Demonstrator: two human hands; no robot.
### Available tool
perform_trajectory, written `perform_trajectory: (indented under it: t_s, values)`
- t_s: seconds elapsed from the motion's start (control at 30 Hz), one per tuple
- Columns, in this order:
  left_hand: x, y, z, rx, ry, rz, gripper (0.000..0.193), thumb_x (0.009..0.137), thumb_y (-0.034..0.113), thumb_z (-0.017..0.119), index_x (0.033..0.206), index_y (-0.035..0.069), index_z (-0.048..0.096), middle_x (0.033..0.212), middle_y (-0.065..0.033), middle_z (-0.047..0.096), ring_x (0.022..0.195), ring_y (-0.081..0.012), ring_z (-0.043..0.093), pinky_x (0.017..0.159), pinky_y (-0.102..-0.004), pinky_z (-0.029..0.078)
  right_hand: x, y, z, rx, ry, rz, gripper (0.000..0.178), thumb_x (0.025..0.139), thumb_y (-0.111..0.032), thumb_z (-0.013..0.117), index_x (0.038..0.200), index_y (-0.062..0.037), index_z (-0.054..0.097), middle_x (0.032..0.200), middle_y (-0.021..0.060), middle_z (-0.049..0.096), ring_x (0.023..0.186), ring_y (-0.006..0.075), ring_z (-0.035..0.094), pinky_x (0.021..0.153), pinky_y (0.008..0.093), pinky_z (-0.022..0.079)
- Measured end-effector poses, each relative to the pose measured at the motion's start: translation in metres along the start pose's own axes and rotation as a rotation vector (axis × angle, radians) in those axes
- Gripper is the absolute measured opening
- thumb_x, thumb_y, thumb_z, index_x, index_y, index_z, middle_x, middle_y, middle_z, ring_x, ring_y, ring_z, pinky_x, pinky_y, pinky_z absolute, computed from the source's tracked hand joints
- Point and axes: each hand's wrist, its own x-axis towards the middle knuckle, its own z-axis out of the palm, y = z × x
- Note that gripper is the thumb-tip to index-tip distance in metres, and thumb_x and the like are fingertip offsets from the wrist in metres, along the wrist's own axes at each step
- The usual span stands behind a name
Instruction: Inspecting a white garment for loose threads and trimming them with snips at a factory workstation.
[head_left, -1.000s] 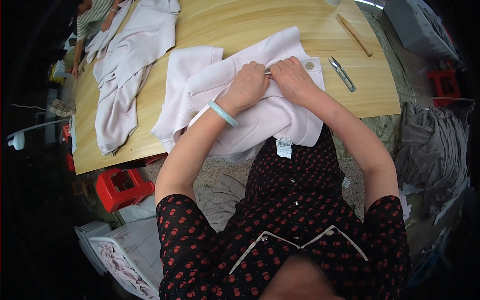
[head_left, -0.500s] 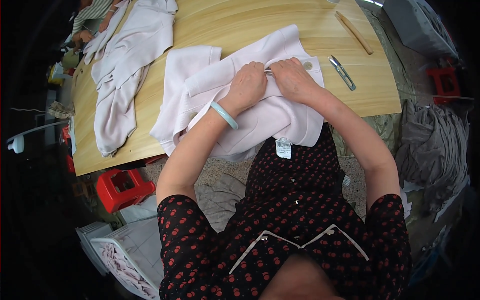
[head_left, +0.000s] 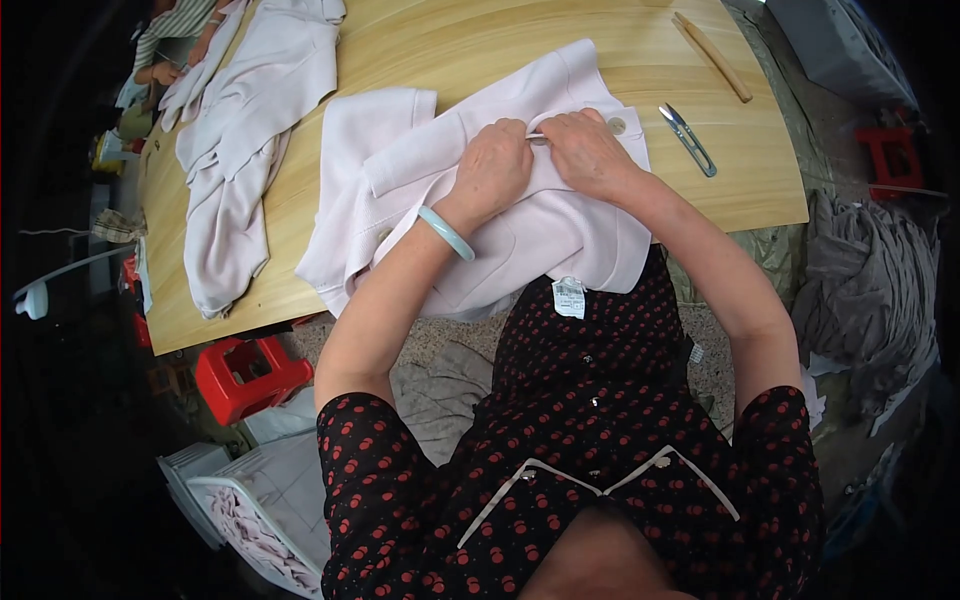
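Observation:
A pale pink knit garment (head_left: 540,235) lies bunched at the table's near edge, and part of it hangs over my lap. My left hand (head_left: 497,160), with a pale bangle (head_left: 447,232) on its wrist, is closed on the cloth by a button. Close beside it, my right hand (head_left: 588,152) pinches the same edge, fingers curled under. Between the two hands a button (head_left: 540,140) shows in part; another button (head_left: 617,126) sits right of my right hand. A white label (head_left: 569,297) hangs from the garment's lower edge. My fingertips are mostly hidden.
Thread snips (head_left: 688,140) and a wooden stick (head_left: 715,58) lie to the right on the wooden table (head_left: 480,50). Another pale pink garment (head_left: 250,130) is spread at left, near a co-worker's hands (head_left: 165,73). Below stand a red stool (head_left: 250,380) and a white basket (head_left: 240,525) of cloth.
Both hands stay closed on the garment's edge, with only a slight shift of the fingers. The whole view has moved a little.

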Motion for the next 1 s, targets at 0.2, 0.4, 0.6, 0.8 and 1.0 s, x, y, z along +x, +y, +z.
perform_trajectory:
  t_s: [0.2,0.4,0.6,0.8,1.0]
  values:
    - [0.000,-0.002,0.001,-0.023,0.003,0.011,0.009,0.076,0.006,0.049,0.078,-0.003,0.050,0.078,-0.0213,0.053,0.074,-0.0352,0.053,0.068,-0.0436,0.043,0.000,0.004,-0.002,0.049,-0.023,0.004,0.022,0.074,-0.001,0.045,0.092,-0.0010,0.056,0.083,0.0141,0.060,0.085,0.0272,0.056,0.080,0.0374,0.035]
    - [0.001,-0.001,-0.001,-0.072,-0.003,-0.010,0.010,0.076,0.006,0.048,0.079,-0.003,0.050,0.079,-0.0208,0.053,0.075,-0.0356,0.052,0.068,-0.0438,0.042,0.000,0.009,-0.002,0.147,-0.003,-0.016,0.021,0.075,-0.003,0.044,0.092,-0.0026,0.056,0.083,0.0118,0.060,0.084,0.0254,0.056,0.080,0.0364,0.034]
    - [0.003,-0.014,0.000,-0.183,-0.077,-0.030,0.012,0.078,0.009,0.048,0.081,-0.003,0.051,0.081,-0.0206,0.053,0.078,-0.0369,0.052,0.070,-0.0439,0.041,0.007,0.018,-0.005,0.192,-0.142,-0.041,0.017,0.079,-0.008,0.045,0.092,-0.0046,0.056,0.081,0.0114,0.059,0.080,0.0260,0.056,0.077,0.0349,0.037]
    - [0.006,-0.017,-0.010,-0.293,-0.206,-0.105,0.021,0.081,0.015,0.050,0.092,-0.002,0.056,0.090,-0.0192,0.056,0.085,-0.0362,0.054,0.075,-0.0418,0.042,0.024,0.022,-0.025,0.379,-0.245,0.147,0.022,0.080,-0.025,0.055,0.084,-0.0033,0.053,0.076,0.0123,0.057,0.072,0.0242,0.054,0.063,0.0321,0.042]
    - [0.005,-0.024,-0.017,-0.293,-0.262,-0.162,0.028,0.081,0.021,0.053,0.098,-0.001,0.058,0.087,-0.0186,0.061,0.077,-0.0296,0.058,0.071,-0.0349,0.043,0.032,0.022,-0.022,0.230,-0.230,0.111,0.025,0.076,-0.027,0.059,0.080,-0.0033,0.051,0.072,0.0115,0.056,0.068,0.0229,0.054,0.061,0.0322,0.041]
